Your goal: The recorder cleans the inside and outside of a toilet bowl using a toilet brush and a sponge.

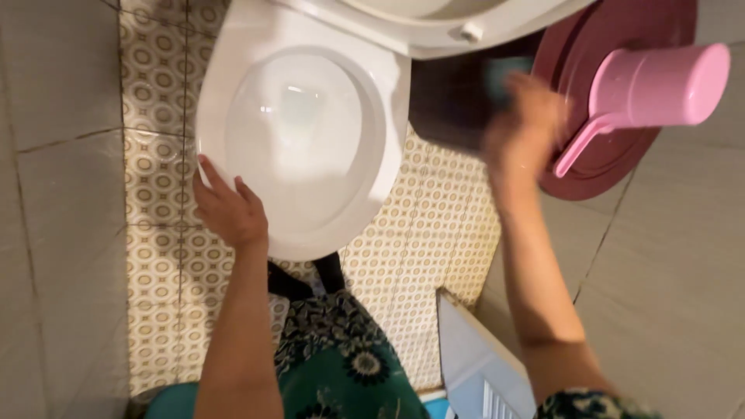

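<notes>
Blurred teal thing (503, 77) in right hand (524, 128)

The left hand (229, 209) is lying palm down with its fingers spread and pointing forward, the forearm reaching straight out behind it. The right hand (524, 128) is blurring, raised farther forward than the left, fingers curled loosely, its bare forearm stretching back toward the body.

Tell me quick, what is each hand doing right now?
Left hand: open, fingers spread, resting on the toilet rim.
Right hand: blurred; seems closed on a small teal thing, near the pink scoop. Cannot tell for sure.
</notes>
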